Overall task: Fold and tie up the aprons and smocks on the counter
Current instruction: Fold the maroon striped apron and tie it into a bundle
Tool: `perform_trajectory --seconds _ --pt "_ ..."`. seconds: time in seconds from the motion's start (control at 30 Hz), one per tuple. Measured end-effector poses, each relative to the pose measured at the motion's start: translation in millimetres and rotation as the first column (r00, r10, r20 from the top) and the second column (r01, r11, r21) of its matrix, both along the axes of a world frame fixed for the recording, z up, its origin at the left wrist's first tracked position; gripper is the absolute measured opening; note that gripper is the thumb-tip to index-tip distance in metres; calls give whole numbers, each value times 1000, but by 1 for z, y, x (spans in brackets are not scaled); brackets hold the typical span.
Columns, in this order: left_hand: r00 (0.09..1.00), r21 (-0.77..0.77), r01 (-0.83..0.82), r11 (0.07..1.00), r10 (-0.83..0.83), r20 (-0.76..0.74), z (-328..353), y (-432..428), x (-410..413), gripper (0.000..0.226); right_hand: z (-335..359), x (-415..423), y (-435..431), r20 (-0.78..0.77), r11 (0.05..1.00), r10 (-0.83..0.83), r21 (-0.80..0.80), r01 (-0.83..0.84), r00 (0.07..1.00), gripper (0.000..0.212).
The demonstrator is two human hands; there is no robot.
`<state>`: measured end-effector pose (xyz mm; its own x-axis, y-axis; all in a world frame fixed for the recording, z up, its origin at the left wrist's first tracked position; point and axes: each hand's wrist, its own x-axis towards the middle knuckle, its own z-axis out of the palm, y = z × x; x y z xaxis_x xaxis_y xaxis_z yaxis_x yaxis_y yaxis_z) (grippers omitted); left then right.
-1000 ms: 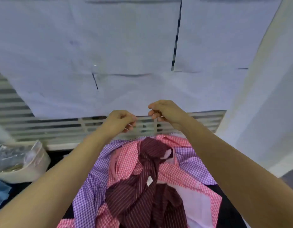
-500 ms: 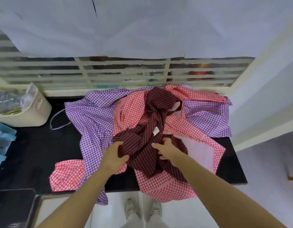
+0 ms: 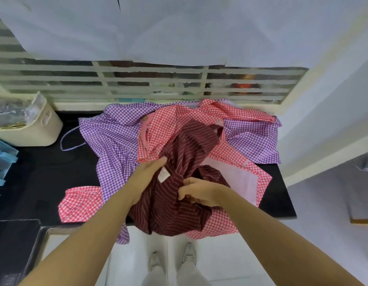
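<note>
A maroon striped apron [image 3: 185,153] lies bunched on top of a pile on the black counter [image 3: 44,172]. Under it spread a purple checked smock [image 3: 117,141] and a red checked smock [image 3: 226,114]; a red checked corner [image 3: 80,203] lies at the front left. My left hand [image 3: 147,176] reaches into the apron's left side with its fingers stretched forward under the cloth. My right hand [image 3: 197,191] grips a fold of the maroon apron near the counter's front edge. A white label [image 3: 163,176] shows between my hands.
A cream basket [image 3: 32,129] with clear plastic stands at the back left, blue items [image 3: 1,159] beside it. A louvred window [image 3: 150,81] and white paper sheets back the counter. A white wall [image 3: 331,96] closes the right. My shoes [image 3: 172,261] show below.
My hands dropped from in front of the window to the maroon apron, and the view tilted down. Since half a second ago the apron's front part has been gathered and pulled toward the counter edge.
</note>
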<state>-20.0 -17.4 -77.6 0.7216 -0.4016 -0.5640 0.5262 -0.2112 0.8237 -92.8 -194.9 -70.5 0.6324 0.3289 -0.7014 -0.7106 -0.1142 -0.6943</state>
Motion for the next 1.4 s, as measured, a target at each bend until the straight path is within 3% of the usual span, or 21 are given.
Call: perform_trajectory --seconds 0.07,0.13,0.23,0.33,0.37,0.47,0.57,0.67,0.73,0.8,0.9,1.0,1.1,1.2,1.27,1.33,1.4 --pt "988 123 126 984 -137 78 9 2 -17 21 5 -18 5 -28 994 100 -38 -101 995 16" --pt "983 141 122 982 -139 117 13 5 -30 16 6 -32 6 -40 1000 21 -6 -21 999 18" --pt "990 60 126 990 -130 58 20 19 -55 15 1 -50 5 -40 922 -347 167 348 937 46" --pt "976 67 217 974 -214 -46 25 41 -91 14 -5 -70 23 -15 769 -630 122 627 776 92" --pt "964 97 264 960 -257 -73 24 58 -110 8 -8 -87 42 25 756 -652 94 648 757 93" --pt "916 146 394 908 -374 -143 19 95 -150 15 -12 -129 86 105 806 -589 14 591 801 38" --pt "803 193 584 789 -526 -281 11 147 -194 14 -19 -185 131 7 913 -408 -25 408 913 39" --pt "680 113 698 707 -606 -414 10 186 -233 17 -27 -232 159 -107 987 -152 -70 145 983 42" --pt "723 42 626 779 -559 -406 7 197 -246 32 -27 -250 169 -112 996 -34 -83 25 993 39" --pt "853 15 427 904 -398 -339 3 197 -255 36 -16 -259 178 -84 995 10 -101 -18 996 40" --pt "966 139 252 958 -239 -102 3 191 -263 30 5 -263 188 44 993 6 -115 -1 999 44" --pt "992 156 104 982 -114 57 13 182 -264 28 22 -265 187 221 977 -60 -188 102 973 56" --pt "981 178 -57 982 22 194 34 164 -270 14 32 -272 178 459 940 -112 -238 243 881 72" --pt "978 146 -95 985 65 197 55 138 -282 32 36 -278 174 678 881 -17 -338 332 735 74" --pt "987 102 -9 995 -8 162 63 121 -291 42 32 -278 176 689 882 106 -398 252 717 77" --pt "975 94 -39 995 18 220 65 108 -301 24 34 -282 174 602 893 235 -444 75 763 79" --pt "954 102 -118 988 84 288 65 106 -304 15 37 -286 167 488 920 283 -381 -90 826 84"
